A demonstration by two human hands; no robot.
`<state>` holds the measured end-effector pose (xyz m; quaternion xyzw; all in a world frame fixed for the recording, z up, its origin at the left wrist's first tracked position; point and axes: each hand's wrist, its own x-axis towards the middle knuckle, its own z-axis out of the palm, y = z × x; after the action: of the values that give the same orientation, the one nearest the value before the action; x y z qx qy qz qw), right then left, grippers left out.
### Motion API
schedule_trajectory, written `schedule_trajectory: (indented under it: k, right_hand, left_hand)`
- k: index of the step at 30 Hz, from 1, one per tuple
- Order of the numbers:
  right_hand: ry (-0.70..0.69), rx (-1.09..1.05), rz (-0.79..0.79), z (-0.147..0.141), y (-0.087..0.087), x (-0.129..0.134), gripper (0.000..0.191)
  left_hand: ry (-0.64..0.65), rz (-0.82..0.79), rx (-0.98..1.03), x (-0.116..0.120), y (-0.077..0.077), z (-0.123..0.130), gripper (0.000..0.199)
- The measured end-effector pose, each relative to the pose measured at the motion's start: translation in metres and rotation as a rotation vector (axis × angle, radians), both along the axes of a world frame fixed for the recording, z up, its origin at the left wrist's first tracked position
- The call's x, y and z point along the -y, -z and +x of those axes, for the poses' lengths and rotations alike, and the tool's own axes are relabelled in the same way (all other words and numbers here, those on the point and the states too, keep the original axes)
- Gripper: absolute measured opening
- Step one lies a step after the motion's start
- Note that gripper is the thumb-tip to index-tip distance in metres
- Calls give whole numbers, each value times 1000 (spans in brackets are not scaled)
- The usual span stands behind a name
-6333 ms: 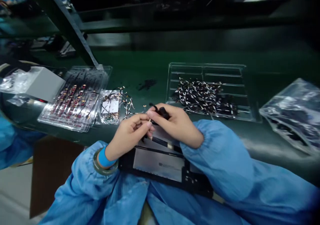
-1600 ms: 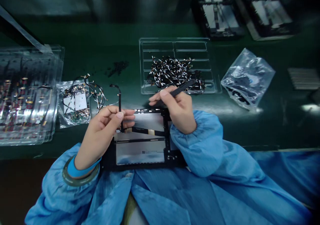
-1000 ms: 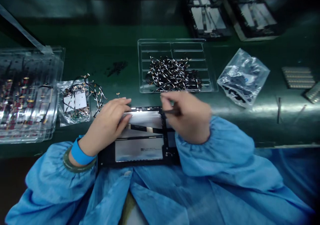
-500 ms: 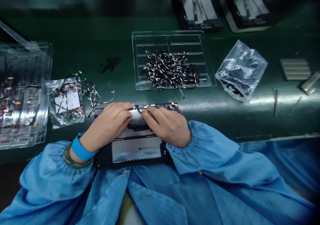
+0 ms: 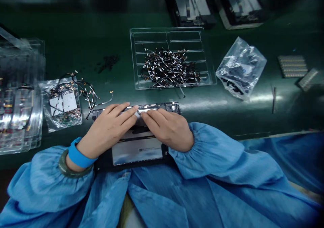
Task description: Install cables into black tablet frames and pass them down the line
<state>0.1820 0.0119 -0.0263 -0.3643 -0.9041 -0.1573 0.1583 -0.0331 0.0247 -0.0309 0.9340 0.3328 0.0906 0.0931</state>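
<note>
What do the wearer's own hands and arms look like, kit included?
Both the left hand and right hand are ungloved. Loose, shiny blue sleeves with gathered cuffs cover the arms. The left wrist carries a bright blue band and a dark greenish bangle; none shows on the right.

Open lane: glossy green benchtop, right of the right hand. Obstacles, farther back: clear rectangular plastic tray; crumpled transparent plastic bag.
</note>
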Motion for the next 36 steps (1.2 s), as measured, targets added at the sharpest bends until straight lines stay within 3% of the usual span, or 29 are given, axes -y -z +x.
schedule_trajectory:
  k: [7,15,25,33,36]
  right_hand:
    - [-34,-15,-157,19,-4,3,27]
    - [-38,10,3,29,5,6,23]
    - [15,14,-40,29,12,7,26]
    - [-3,2,-24,28,10,6,25]
    - [10,37,-25,28,10,6,26]
  left_hand:
    - [-29,-109,51,-8,5,-5,43]
    - [38,41,-64,-5,-2,-2,41]
    - [-13,-55,43,-4,-1,0,40]
    - [67,146,-9,-5,-1,0,37]
    - [71,136,-18,-5,0,0,39]
